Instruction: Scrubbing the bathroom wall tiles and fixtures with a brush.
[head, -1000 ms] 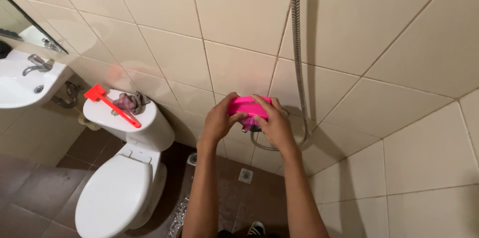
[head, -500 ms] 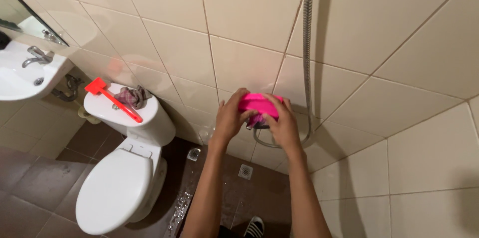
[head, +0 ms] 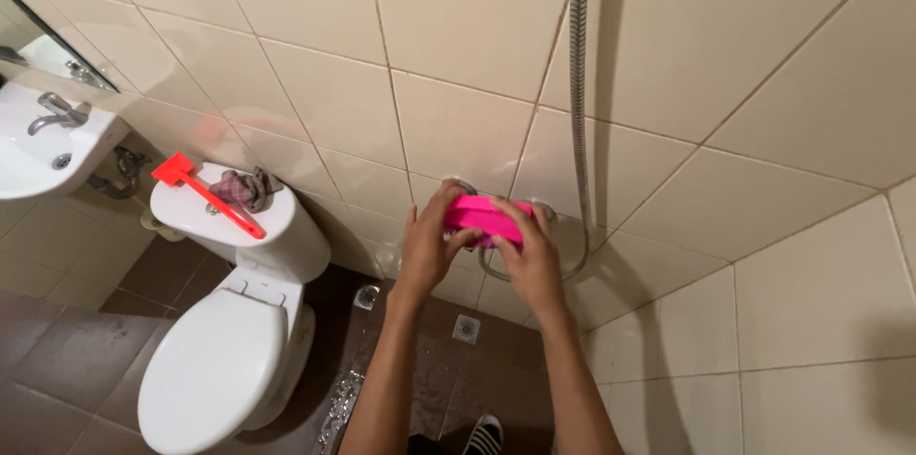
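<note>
Both my hands hold a bright pink sponge-like pad (head: 474, 215) against a metal tap fitting low on the cream tiled wall. My left hand (head: 426, 245) grips the pad's left end with fingers spread over it. The pad's right end sits under the curled fingers of my right hand (head: 528, 259). A chrome fitting (head: 462, 187) peeks out just above the pad. The rest of the tap is hidden behind the pad and my hands.
A flexible metal shower hose (head: 576, 83) hangs down the wall and loops behind my right hand. Left stands a white toilet (head: 215, 360) with a red scraper (head: 208, 193) and a dark rag (head: 244, 188) on its tank. A white basin (head: 43, 145) is far left. Floor drain (head: 466, 328) below.
The pink pad has tilted flatter and shifted slightly left and down against the fitting. My left fingers have spread wider over it. The view moved a little.
</note>
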